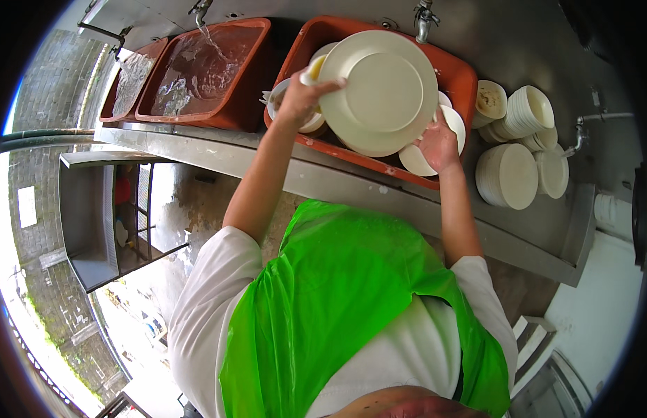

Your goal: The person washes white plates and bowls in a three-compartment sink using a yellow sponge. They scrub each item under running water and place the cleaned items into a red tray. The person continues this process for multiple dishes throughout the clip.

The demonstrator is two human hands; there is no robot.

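Note:
A large cream-white plate (379, 90) is tilted over a red-orange tub, held between my two hands. My left hand (300, 103) is closed at its left side, with the thumb over the rim and the other fingers partly hidden. By these fingers is something yellow and white (314, 68) that I cannot make out. My right hand (438, 144) grips the plate's lower right edge. A second rim shows just beneath the plate. The red-orange tub (302, 52) holds more white dishes, among them a bowl (456, 125) beside my right hand.
Stacked white bowls (529, 111) and stacked plates (506, 175) stand right of the tub on the steel counter (337, 177). At left, water runs from a tap (200, 10) into a second red tub (229, 104). Another tap (424, 21) sits behind the dish tub.

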